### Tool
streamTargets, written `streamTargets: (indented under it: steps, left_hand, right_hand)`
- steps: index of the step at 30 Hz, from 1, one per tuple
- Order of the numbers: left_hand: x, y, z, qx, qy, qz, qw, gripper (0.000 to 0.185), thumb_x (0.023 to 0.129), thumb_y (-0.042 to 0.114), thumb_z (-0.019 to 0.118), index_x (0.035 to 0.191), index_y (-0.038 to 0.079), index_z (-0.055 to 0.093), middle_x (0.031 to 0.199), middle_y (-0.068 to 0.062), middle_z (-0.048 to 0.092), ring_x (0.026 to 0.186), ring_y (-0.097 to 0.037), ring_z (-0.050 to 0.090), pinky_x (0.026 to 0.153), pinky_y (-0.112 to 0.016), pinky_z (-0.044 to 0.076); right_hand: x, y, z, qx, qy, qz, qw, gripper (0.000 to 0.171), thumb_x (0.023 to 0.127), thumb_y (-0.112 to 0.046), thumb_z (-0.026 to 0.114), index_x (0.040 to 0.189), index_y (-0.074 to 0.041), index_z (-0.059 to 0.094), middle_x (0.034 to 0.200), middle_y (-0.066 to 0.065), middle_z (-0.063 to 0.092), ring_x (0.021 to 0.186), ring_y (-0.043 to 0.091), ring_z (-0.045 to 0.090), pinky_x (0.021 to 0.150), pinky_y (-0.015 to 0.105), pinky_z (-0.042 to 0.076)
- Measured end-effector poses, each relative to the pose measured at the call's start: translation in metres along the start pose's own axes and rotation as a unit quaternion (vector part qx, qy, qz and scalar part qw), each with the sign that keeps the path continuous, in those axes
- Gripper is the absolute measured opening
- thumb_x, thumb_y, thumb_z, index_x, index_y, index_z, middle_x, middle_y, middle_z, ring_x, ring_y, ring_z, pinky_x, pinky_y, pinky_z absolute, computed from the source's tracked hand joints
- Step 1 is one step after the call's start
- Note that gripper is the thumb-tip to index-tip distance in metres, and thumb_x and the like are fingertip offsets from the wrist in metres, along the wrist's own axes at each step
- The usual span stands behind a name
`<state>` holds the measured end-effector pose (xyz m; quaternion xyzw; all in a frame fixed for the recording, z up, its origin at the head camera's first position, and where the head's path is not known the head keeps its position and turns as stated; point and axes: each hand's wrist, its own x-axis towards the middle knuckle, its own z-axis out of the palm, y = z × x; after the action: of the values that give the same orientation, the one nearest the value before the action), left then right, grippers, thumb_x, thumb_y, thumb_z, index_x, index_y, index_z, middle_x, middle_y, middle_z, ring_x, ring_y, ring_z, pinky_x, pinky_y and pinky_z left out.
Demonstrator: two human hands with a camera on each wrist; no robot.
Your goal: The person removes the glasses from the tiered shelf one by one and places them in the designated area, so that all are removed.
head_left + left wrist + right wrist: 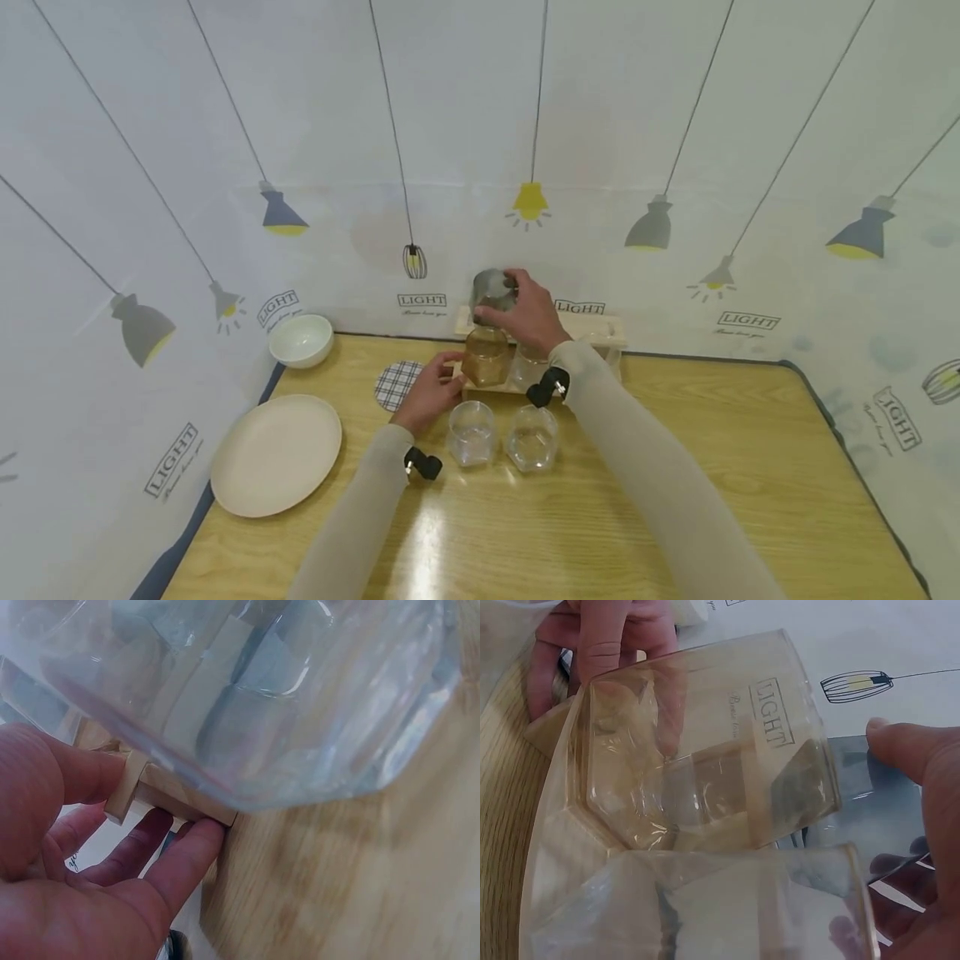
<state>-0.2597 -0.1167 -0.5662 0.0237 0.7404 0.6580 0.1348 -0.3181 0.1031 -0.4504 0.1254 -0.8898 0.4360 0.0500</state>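
My right hand [528, 312] holds a smoky grey glass [487, 289] by its side, raised above the back of a light wooden rack [613, 329]. In the right wrist view, the thumb and fingers lie around that grey glass [881, 806]. Below it, an amber glass [486, 358] stands in the rack's left end, with a clear glass [527, 371] beside it. My left hand [431, 392] grips the rack's left end. The left wrist view shows its thumb and fingers on the wooden end piece [176, 793], partly behind a clear faceted glass [330, 742].
Two clear glasses, a left one [472, 435] and a right one [532, 439], stand on the wooden table [600, 533] before the rack. A checked round coaster [396, 385] lies left of it. Farther left are a cream plate [276, 457] and a white bowl [302, 342]. A printed backdrop [465, 125] stands behind.
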Motion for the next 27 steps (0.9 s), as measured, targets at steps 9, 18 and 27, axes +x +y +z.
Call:
streamTargets:
  steps: [9, 18, 27]
  left_hand:
    - [-0.001, 0.004, 0.000, 0.008, -0.006, 0.004, 0.9999, 0.048, 0.105, 0.011, 0.064, 0.151, 0.018, 0.052, 0.131, -0.021, 0.057, 0.121, -0.029, 0.061, 0.093, -0.036, 0.061]
    - [0.000, -0.002, 0.000, 0.000, -0.005, 0.001, 1.0000, 0.047, 0.104, 0.010, 0.066, 0.150, 0.017, 0.054, 0.129, -0.019, 0.058, 0.116, -0.026, 0.062, 0.089, -0.032, 0.060]
    - [-0.001, 0.002, 0.000, 0.005, -0.002, -0.004, 1.0000, 0.047, 0.105, 0.012, 0.065, 0.150, 0.019, 0.053, 0.134, -0.020, 0.057, 0.124, -0.030, 0.060, 0.096, -0.037, 0.061]
  right_hand:
    - [0.003, 0.000, -0.003, 0.004, 0.002, 0.002, 1.000, 0.089, 0.087, -0.049, 0.085, 0.155, -0.010, 0.044, 0.147, 0.014, 0.059, 0.129, 0.031, 0.058, 0.108, 0.049, 0.051]
    - [-0.005, -0.001, -0.010, 0.035, 0.015, -0.018, 0.999, 0.087, 0.087, -0.046, 0.087, 0.154, -0.009, 0.046, 0.145, 0.015, 0.061, 0.130, 0.031, 0.058, 0.109, 0.050, 0.051]
    - [-0.027, -0.010, -0.030, 0.087, 0.040, -0.031, 0.995, 0.085, 0.083, -0.054, 0.088, 0.152, -0.021, 0.052, 0.145, 0.011, 0.063, 0.130, 0.030, 0.060, 0.104, 0.053, 0.053]
